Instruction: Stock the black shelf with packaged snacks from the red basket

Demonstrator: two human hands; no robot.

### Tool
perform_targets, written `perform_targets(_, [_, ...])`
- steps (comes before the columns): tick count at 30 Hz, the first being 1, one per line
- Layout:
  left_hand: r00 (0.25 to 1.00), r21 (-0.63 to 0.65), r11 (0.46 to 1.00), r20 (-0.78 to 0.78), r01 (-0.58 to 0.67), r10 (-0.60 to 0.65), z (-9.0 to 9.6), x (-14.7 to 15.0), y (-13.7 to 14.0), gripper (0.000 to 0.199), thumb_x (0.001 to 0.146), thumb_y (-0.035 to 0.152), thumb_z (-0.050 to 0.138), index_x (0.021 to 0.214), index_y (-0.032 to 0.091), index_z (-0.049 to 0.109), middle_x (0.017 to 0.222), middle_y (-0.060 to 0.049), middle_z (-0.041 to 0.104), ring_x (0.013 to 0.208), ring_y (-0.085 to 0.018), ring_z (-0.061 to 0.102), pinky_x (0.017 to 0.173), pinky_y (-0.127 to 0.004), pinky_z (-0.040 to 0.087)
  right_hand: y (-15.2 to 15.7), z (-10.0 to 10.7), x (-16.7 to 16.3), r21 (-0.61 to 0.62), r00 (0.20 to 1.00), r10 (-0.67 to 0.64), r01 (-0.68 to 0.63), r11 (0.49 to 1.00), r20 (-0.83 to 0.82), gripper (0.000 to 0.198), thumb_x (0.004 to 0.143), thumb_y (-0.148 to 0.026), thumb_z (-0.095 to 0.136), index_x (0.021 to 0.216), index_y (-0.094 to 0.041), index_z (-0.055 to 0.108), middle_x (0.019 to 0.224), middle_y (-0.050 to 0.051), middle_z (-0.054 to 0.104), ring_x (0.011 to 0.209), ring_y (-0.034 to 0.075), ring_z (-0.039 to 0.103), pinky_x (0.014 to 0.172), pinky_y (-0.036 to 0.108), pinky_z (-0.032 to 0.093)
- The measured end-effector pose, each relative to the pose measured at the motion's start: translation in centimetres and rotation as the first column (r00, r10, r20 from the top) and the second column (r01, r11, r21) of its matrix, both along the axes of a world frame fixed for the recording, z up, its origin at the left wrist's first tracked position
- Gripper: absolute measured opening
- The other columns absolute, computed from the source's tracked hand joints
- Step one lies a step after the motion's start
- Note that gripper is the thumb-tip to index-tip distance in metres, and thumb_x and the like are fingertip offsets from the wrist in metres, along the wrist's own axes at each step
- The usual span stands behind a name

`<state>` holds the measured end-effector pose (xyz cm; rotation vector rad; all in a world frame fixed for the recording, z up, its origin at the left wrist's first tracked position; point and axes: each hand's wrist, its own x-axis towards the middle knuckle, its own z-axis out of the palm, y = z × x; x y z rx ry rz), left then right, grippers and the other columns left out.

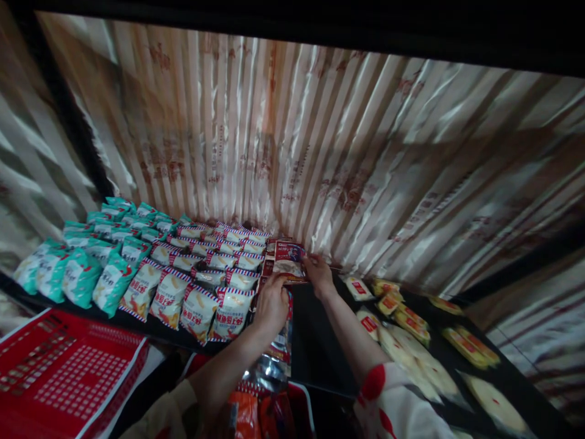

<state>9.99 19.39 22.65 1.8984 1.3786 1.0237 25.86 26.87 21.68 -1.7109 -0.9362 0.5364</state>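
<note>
A dark red and blue snack packet point(289, 257) lies over other packets of the same sort near the back of the dark shelf point(320, 347). My right hand point(320, 275) grips its right edge. At its lower left corner is my left hand point(273, 300), with fingers closed on the packet's near edge. More dark packets point(281, 344) run down the shelf under and in front of my left hand, partly hidden by it. Just left of them stand rows of white snack bags point(196, 308) with striped edges.
Teal snack bags point(112, 280) fill the shelf's left end. Yellow packs point(411, 323) and flat pale packs point(420, 360) lie on the right. A red basket point(68, 372) is at lower left; orange packets point(244, 414) sit in another below my arms. Printed sheeting point(320, 152) backs the shelf.
</note>
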Motion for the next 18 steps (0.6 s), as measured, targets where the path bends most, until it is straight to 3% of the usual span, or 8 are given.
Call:
perform_targets(4, [0.998, 0.009, 0.998, 0.029, -0.059, 0.059, -0.5, 0.4, 2.1, 0.041, 0.078, 0.0, 0.042, 0.111, 0.014, 0.063, 0.125, -0.009, 0.059, 0.117, -0.019, 0.053, 0.107, -0.032, 0.039, 1.8, -0.4, -0.1, -0.024, 0.986, 0.1, -0.098, 0.995, 0.131, 0.036, 0.071, -0.028, 0.062, 0.106, -0.02, 0.067, 0.07, 0.0, 0.069, 0.066, 0.016, 0.061, 0.063, 0.026, 0.046])
perform_targets(11, [0.995, -0.065, 0.992, -0.013, -0.104, 0.104, -0.5, 1.0, 4.3, 0.034, 0.079, 0.002, 0.043, 0.1, 0.012, 0.067, 0.111, -0.011, 0.066, 0.107, -0.02, 0.059, 0.098, -0.031, 0.045, 3.5, -0.4, 0.0, -0.211, 0.908, 0.187, -0.113, 0.971, 0.375, 0.02, 0.075, -0.022, 0.057, 0.082, -0.018, 0.075, 0.074, 0.004, 0.071, 0.073, 0.018, 0.065, 0.069, 0.027, 0.046])
perform_targets(18, [0.99, -0.098, 0.985, -0.003, -0.141, 0.142, -0.3, 1.2, 5.2, 0.029, 0.078, 0.002, 0.045, 0.093, 0.011, 0.068, 0.107, -0.011, 0.068, 0.105, -0.02, 0.06, 0.098, -0.03, 0.044, 3.5, -0.3, -0.1, -0.353, 0.843, 0.285, -0.123, 0.928, 0.456, 0.026, 0.08, -0.025, 0.052, 0.089, -0.017, 0.075, 0.079, 0.008, 0.072, 0.077, 0.022, 0.066, 0.068, 0.029, 0.045])
